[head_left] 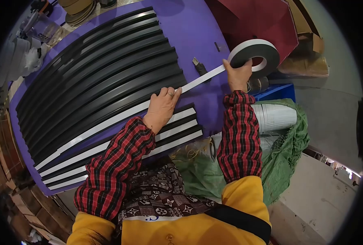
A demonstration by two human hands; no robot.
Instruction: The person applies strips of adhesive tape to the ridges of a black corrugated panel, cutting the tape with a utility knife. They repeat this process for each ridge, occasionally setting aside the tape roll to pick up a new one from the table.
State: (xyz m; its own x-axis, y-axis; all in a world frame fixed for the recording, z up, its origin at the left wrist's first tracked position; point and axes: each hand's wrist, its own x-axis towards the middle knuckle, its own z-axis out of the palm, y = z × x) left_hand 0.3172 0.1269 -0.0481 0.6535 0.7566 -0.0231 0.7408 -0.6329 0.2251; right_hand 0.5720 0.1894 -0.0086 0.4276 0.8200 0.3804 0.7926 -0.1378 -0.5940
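The roll of tape (pixel 270 52) was just past the right end of the purple table (pixel 189 26), its flat side showing. The right hand (pixel 238 76) was partly closed on the roll's near side, thumb and fingers gripping its rim. From there a white length of tape (pixel 206 76) ran slantwise in over the table to the left hand (pixel 161 109). That hand was lowered, its fingers nearly straight and close together, and pressed the tape at the right end of a dark strip with a white face.

Beyond it, across the middle of the table, lay many ridged black strips (pixel 104 61) side by side. Along the table's near edge were three white-faced strips (pixel 177 130), partly under the left forearm. A cutter (pixel 199 67) lay on the table's right part, near the tape.

Off the table's right end were a dark red cloth (pixel 259 20), a blue crate (pixel 277 93) and a green woven sack (pixel 283 163).
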